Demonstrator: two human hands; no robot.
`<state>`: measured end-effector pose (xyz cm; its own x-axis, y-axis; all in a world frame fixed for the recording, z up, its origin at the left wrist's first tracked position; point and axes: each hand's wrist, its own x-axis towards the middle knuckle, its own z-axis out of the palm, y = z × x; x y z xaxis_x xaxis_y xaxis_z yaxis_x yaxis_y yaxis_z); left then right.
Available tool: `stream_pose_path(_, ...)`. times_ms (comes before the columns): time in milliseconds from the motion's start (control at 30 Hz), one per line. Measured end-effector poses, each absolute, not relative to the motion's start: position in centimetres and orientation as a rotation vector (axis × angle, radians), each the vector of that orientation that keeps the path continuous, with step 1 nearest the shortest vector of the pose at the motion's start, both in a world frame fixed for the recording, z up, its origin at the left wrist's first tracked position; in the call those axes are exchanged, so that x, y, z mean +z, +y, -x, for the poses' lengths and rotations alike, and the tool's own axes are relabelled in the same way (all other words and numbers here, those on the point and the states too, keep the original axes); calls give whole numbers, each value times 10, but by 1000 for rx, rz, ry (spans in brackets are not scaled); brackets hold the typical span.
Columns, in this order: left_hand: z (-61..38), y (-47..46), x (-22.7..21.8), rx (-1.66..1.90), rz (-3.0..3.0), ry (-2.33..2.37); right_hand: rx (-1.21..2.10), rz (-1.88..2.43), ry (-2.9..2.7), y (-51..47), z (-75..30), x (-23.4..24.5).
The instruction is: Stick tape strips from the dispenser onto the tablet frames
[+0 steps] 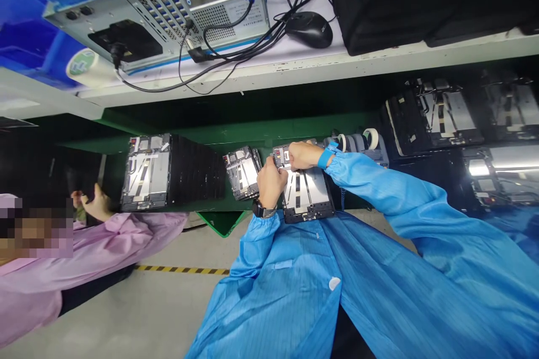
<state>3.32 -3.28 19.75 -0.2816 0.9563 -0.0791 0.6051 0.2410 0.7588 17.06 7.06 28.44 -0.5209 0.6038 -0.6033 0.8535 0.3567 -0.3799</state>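
An opened tablet (304, 193) with bare silver battery panels and dark ribbon strips lies in front of me. My left hand (272, 182) is closed at its upper left edge, fingers curled and a watch on the wrist. My right hand (304, 155), with a blue band at the wrist, is closed over the tablet's top part, its fingertips near the left ones. Whatever either hand pinches is too small or hidden to make out. Just left of my left hand sits a small stack of similar opened tablets (243, 174).
A long row of tablets (147, 171) stands further left, beside a co-worker's hand (99, 203). Tape rolls (370, 139) sit right of my right hand; more opened tablets (450, 115) lie beyond. A shelf edge (295, 67) above carries a computer case (177, 17) and mouse (309, 29).
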Motion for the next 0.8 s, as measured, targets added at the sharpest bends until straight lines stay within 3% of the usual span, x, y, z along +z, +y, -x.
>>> stream_pose_path(333, 4, -35, 168, 971, -992, 1507, -1225, -1436, 2188, 69, -222, 274)
stream_pose_path(800, 6, -39, 165, 962, -965, 1487, -1707, -1368, 2131, 76, -248, 253)
